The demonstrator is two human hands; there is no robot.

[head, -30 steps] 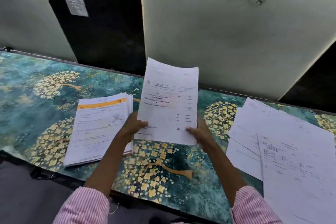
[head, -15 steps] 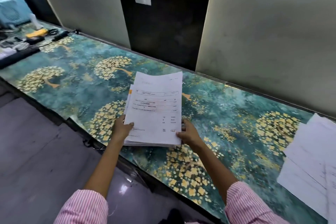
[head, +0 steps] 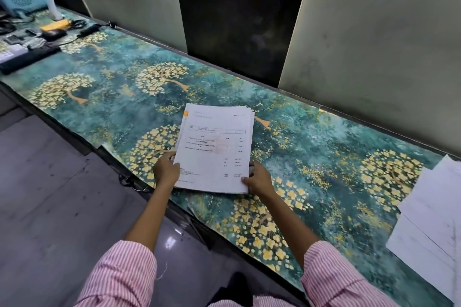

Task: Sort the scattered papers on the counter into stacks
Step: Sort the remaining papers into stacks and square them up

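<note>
Matt white paper stack pinched in fingers. Under fingers, glossy smooth printed counter. Behind fingers, striped woven cloth sleeves. Left of fingers, polished reflective floor tiles.

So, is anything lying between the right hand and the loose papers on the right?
Nothing visible: only patterned counter separates the right hand, gripping the corner of the stack, from the loose papers.

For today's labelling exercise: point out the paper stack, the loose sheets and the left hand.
paper stack [head: 214,147]: head view, middle of top sheet.
loose sheets [head: 434,219]: head view, blank white face.
left hand [head: 166,171]: head view, back of the hand.
</note>
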